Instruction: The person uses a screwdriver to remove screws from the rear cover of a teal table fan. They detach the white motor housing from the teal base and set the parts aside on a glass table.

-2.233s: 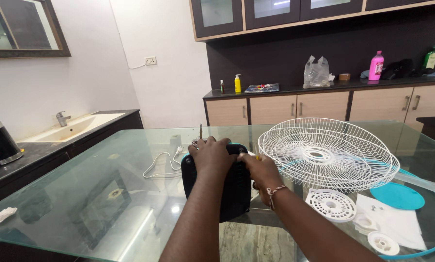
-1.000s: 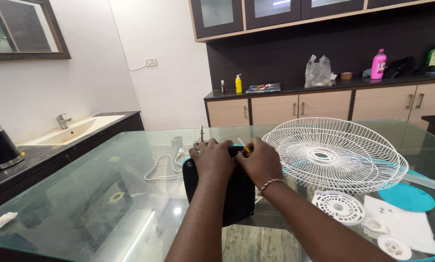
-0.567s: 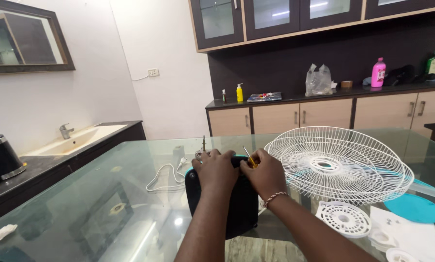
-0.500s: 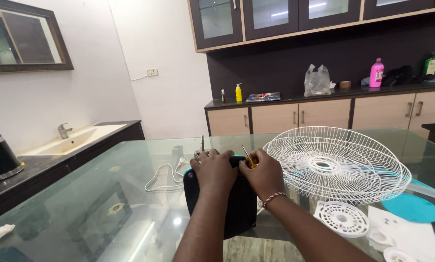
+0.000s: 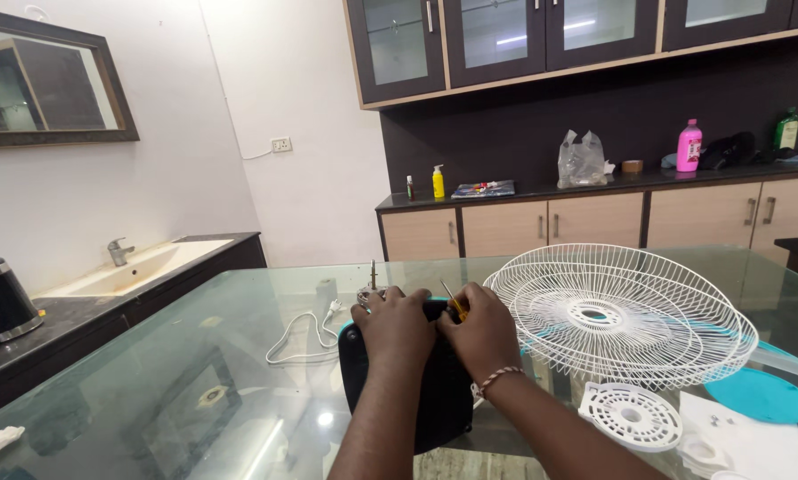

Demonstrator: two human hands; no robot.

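While over smooth glass table (image 5: 194,356), both hands on ribbed black housing (image 5: 439,400).

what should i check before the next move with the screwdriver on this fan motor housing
1. Left hand steadying the black motor housing: ok, it rests on top.
2. Right hand gripping the yellow-handled screwdriver: ok, handle is in the fingers.
3. Screwdriver tip seated in a screw: cannot tell, the hands hide it.
4. White fan guard apart from the right hand: ok, it lies beside it.
5. White power cord away from the hands: ok, it lies to the left on the glass table.
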